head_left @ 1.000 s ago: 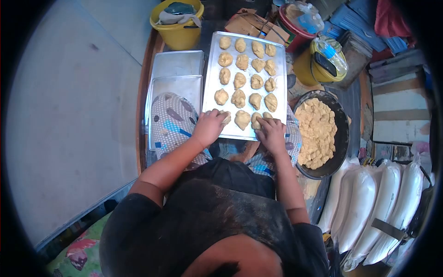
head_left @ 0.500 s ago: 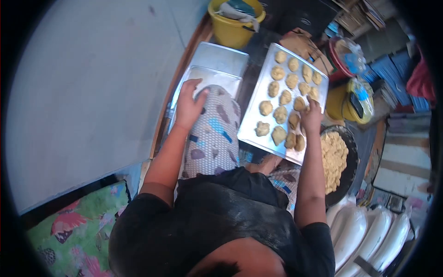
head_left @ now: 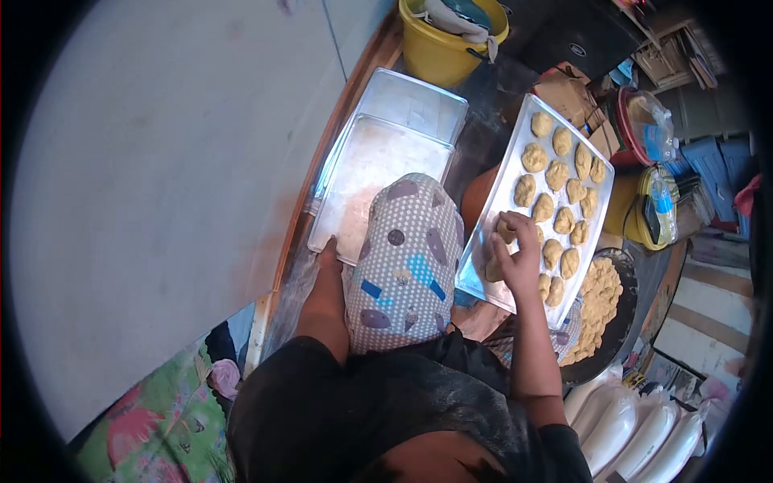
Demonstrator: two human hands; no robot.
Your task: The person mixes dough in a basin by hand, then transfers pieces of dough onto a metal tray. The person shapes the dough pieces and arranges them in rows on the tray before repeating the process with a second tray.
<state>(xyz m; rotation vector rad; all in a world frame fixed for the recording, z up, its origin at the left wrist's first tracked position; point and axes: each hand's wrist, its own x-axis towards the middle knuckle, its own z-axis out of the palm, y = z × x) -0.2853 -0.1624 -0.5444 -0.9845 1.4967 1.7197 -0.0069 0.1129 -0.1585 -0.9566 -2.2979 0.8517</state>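
Note:
A metal baking tray [head_left: 475, 266] rests tilted by my right knee, holding rows of dough pieces [head_left: 556, 175]. Over its left side is my right hand [head_left: 522, 256], thumb and fingers spread apart and curved around a dough piece [head_left: 506, 233] in the outer column. The hand partly hides the pieces beneath it. On my other side, my left hand [head_left: 328, 254] grips the near left corner of a bare baking tray [head_left: 354, 173], its thumb on the rim and its other fingers mostly hidden. My left knee, in patterned cloth [head_left: 407, 266], overlaps that tray.
A dark pan [head_left: 632, 302] of dough [head_left: 597, 310] stands at right. Behind are a yellow bucket [head_left: 439, 52], another yellow bucket [head_left: 636, 211] and a red bucket [head_left: 628, 129]. Filled white plastic bags [head_left: 616, 423] lie near right. A pale panel [head_left: 177, 177] borders the left.
My left hand has dropped from above my knee to the bare tray's near corner. My right hand has shifted from the dough tray's right side to its left columns. The view has turned slightly.

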